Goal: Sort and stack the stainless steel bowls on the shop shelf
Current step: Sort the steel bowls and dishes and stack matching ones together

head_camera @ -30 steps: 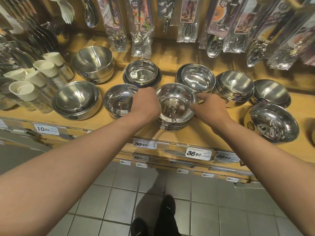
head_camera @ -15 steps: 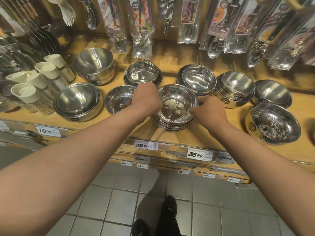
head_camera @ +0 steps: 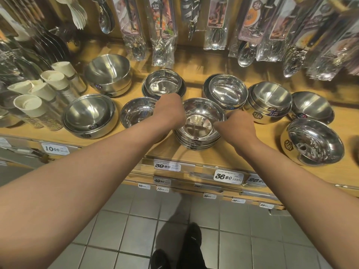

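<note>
A stack of shallow steel bowls (head_camera: 198, 133) stands at the front middle of the wooden shelf (head_camera: 194, 158). My left hand (head_camera: 169, 111) grips its left rim, fingers curled over the edge. At the right rim, my right hand (head_camera: 236, 126) holds the same stack. A single shallow bowl (head_camera: 136, 113) sits just left of it, partly behind my left wrist. Behind are two more shiny bowl stacks (head_camera: 163, 86) (head_camera: 227, 93).
Matte bowls stand at left (head_camera: 89, 115) (head_camera: 108, 74) and right (head_camera: 270, 101) (head_camera: 310, 107), and a tilted bowl (head_camera: 314, 142) at the far right. Cream-capped bottles (head_camera: 37, 105) crowd the left end. Packaged utensils (head_camera: 161, 32) hang above. Price tags (head_camera: 229, 176) line the shelf edge.
Both hands have kept their hold on the stack's rims. The stack has shifted slightly toward the shelf's front edge, and the hands came with it.
</note>
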Tool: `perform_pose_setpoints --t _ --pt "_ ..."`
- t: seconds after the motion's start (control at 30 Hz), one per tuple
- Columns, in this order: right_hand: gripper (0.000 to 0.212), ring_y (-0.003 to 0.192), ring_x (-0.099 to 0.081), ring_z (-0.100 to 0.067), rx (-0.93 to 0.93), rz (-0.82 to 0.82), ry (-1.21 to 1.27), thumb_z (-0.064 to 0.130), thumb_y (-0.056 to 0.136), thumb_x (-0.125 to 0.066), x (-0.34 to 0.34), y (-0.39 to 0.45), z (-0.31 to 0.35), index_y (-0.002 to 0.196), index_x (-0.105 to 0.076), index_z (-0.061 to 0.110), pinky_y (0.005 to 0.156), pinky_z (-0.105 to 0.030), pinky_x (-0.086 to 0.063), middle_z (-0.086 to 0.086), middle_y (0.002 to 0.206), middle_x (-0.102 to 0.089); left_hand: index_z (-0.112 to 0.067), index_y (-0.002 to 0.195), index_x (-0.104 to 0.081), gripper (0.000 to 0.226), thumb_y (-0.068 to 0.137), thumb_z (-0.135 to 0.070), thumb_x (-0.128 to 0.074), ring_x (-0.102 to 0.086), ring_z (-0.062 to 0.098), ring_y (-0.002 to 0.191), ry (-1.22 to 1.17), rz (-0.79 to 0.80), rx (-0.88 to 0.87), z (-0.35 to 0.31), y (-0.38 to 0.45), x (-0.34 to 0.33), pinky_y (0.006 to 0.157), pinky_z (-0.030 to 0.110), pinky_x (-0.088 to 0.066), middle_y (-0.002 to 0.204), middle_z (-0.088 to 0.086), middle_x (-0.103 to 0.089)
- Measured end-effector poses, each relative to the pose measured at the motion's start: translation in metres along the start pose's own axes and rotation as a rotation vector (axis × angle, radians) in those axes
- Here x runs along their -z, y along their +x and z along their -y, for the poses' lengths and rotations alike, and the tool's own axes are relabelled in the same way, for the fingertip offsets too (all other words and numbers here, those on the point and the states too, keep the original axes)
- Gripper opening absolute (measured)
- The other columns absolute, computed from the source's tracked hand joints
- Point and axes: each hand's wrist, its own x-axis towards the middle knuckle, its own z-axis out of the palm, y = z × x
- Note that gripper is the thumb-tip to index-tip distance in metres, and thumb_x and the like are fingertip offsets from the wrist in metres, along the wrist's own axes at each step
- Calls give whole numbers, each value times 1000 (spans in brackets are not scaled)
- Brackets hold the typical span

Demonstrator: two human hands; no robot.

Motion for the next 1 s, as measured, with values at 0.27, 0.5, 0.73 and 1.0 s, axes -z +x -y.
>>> perform_pose_setpoints --t 0.27,0.5,0.73,1.0 --pt "25 52 -35 -19 -37 -17 75 6 80 -65 1 -1 -2 61 -50 8 48 -26 -26 -3 57 -41 -7 63 -46 25 81 11 -51 -42 19 58 -53 -18 0 0 2 7 47 24 -33 66 5 -44" --pt "17 61 -45 -22 -61 -5 129 8 81 -65 -6 -1 -11 86 -70 -7 50 -27 -32 -9 69 -54 -8 62 -44 28 83 10 -50 -41 17 56 -18 14 -23 0 0 4 46 24 -32 65 4 -44" --pt "8 82 -62 -26 -56 9 215 19 85 -64 -6 1 -17 88 -61 13 70 -41 -54 -5 85 -65 -4 90 -55 12 87 6 -49 -52 27 81 -39 87 -26 -3 -8 4 64 30 -41 79 8 -49" --pt "5 89 -73 -21 -93 119 413 31 83 -62 -4 3 -34 84 -67 32 88 -50 -60 3 90 -76 4 136 -43 46 91 2 -52 -56 35 111 -240 108 22 -3 -26 -7 77 31 -42 119 18 -59"
